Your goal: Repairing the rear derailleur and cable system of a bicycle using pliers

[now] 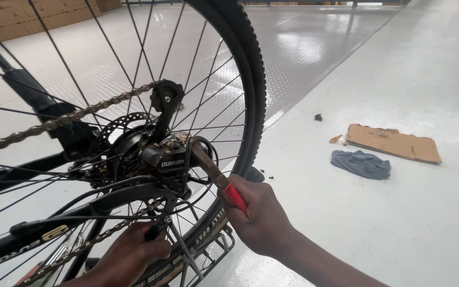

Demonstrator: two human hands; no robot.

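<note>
An upturned black bicycle fills the left half, its rear wheel (251, 79) and spokes in front of me. My right hand (258, 215) grips the red handle of a wrench (213, 172), whose metal jaw sits on the axle nut by the rear derailleur (168, 159). My left hand (131, 255) is lower down, closed around the frame tube near the lower run of the chain (81, 114). The chain runs up left from the derailleur's pulley. A brake disc shows behind the spokes.
A grey-blue rag (360, 163) and a flat piece of cardboard (391, 142) lie on the glossy pale floor to the right. Small dark debris (318, 117) lies nearby. A checker-plate metal floor strip runs behind the wheel.
</note>
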